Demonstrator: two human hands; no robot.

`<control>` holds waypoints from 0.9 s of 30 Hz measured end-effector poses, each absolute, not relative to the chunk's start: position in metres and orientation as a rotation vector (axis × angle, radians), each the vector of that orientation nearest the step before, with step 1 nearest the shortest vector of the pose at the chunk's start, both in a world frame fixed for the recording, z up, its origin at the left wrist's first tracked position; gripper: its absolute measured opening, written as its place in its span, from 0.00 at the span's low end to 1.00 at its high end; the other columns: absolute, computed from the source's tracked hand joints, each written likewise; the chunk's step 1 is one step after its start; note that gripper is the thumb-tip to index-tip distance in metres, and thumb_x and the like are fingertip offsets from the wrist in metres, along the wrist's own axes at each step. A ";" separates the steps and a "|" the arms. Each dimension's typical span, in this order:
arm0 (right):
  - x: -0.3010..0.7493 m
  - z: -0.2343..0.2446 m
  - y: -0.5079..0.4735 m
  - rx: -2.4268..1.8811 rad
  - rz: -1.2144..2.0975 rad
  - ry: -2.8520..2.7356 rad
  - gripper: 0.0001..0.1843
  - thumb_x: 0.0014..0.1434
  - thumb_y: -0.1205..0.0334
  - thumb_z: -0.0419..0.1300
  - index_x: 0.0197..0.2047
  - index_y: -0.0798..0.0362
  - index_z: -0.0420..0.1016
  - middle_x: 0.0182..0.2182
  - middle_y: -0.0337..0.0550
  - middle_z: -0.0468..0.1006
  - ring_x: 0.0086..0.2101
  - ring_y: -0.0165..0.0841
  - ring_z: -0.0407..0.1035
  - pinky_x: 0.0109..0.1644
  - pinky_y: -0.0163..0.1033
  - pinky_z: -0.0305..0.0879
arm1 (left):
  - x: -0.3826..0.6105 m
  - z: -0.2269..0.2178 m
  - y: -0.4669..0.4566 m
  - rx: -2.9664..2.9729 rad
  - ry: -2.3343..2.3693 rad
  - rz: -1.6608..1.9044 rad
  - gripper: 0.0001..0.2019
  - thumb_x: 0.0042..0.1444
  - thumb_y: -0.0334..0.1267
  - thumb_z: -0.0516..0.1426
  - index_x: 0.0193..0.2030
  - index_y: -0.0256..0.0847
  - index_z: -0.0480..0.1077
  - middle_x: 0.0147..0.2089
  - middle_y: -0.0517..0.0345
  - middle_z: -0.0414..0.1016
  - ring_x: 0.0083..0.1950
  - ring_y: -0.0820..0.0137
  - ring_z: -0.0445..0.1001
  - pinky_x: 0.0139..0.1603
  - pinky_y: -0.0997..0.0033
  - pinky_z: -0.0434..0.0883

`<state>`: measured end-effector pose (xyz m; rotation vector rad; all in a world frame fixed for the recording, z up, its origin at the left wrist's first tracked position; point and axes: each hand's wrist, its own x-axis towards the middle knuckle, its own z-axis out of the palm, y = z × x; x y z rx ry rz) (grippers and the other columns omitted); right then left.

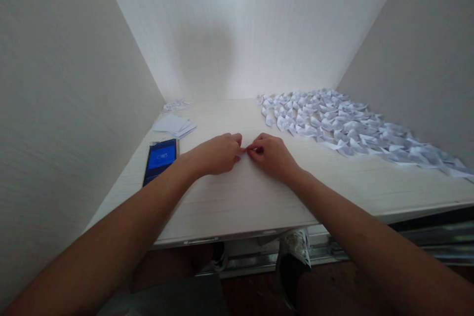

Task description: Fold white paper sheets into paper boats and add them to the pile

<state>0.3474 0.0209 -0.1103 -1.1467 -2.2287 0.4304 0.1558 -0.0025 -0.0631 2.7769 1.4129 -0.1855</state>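
My left hand [217, 154] and right hand [272, 155] meet fingertip to fingertip at the middle of the white surface [240, 197]. Both are closed in a pinch on a small piece of paper [243, 151], which lies low against the surface between them. Only a sliver of it shows, so I cannot tell its shape. Just left of my left wrist lies a phone [160, 159] with a lit blue screen. Beyond it sits a loose stack of flat sheets [175, 125], and a few folded scraps [177, 104] lie in the far left corner. A broad spread of folded paper pieces [351, 126] covers the right side. Below the surface's edge I see my shoe [296, 247].
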 end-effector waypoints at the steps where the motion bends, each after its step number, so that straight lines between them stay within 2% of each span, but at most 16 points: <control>1: 0.347 -0.110 0.021 -1.154 0.435 -2.225 0.12 0.60 0.72 0.63 0.39 0.52 0.88 0.37 0.46 0.83 0.32 0.31 0.74 0.41 0.37 0.69 | 0.157 -0.062 -0.005 2.792 1.403 -0.201 0.16 0.68 0.35 0.52 0.52 0.32 0.79 0.57 0.40 0.75 0.52 0.55 0.76 0.55 0.57 0.71; 4: 0.347 -0.110 0.023 -1.169 0.435 -2.224 0.11 0.60 0.71 0.63 0.38 0.52 0.88 0.37 0.46 0.83 0.32 0.32 0.75 0.41 0.37 0.69 | 0.158 -0.062 -0.011 2.846 1.382 -0.237 0.17 0.69 0.36 0.51 0.54 0.32 0.78 0.58 0.39 0.74 0.52 0.55 0.75 0.56 0.55 0.70; 9: 0.347 -0.113 0.025 -1.161 0.445 -2.229 0.10 0.61 0.69 0.63 0.40 0.54 0.88 0.39 0.48 0.84 0.34 0.33 0.76 0.43 0.38 0.71 | 0.161 -0.063 -0.015 2.877 1.419 -0.307 0.19 0.70 0.38 0.49 0.58 0.36 0.76 0.58 0.39 0.73 0.50 0.54 0.74 0.51 0.54 0.70; 14: 0.348 -0.114 0.023 -1.063 0.275 -2.389 0.15 0.64 0.71 0.60 0.51 0.56 0.84 0.49 0.51 0.84 0.47 0.39 0.76 0.56 0.43 0.68 | 0.165 -0.060 -0.017 2.852 1.463 -0.338 0.20 0.70 0.40 0.50 0.62 0.39 0.74 0.58 0.40 0.73 0.51 0.53 0.75 0.50 0.53 0.70; 20: 0.350 -0.106 0.012 -1.152 -0.024 -2.607 0.19 0.72 0.64 0.54 0.62 0.56 0.76 0.42 0.54 0.85 0.45 0.44 0.75 0.48 0.44 0.64 | 0.169 -0.059 -0.018 2.866 1.488 -0.297 0.21 0.70 0.45 0.51 0.59 0.35 0.76 0.56 0.37 0.74 0.53 0.50 0.75 0.51 0.52 0.70; 24: 0.348 -0.099 0.004 -1.112 -0.202 -2.749 0.15 0.71 0.64 0.54 0.54 0.60 0.77 0.43 0.57 0.84 0.46 0.45 0.74 0.48 0.46 0.60 | 0.170 -0.063 -0.016 2.888 1.479 -0.241 0.23 0.70 0.50 0.53 0.56 0.33 0.77 0.54 0.35 0.75 0.54 0.48 0.74 0.50 0.53 0.71; 27: 0.349 -0.093 -0.004 -1.106 -0.258 -2.811 0.14 0.70 0.65 0.55 0.52 0.62 0.77 0.43 0.58 0.83 0.47 0.45 0.74 0.49 0.47 0.59 | 0.171 -0.064 -0.016 2.882 1.495 -0.204 0.24 0.69 0.53 0.53 0.54 0.33 0.78 0.53 0.35 0.75 0.53 0.48 0.75 0.49 0.53 0.71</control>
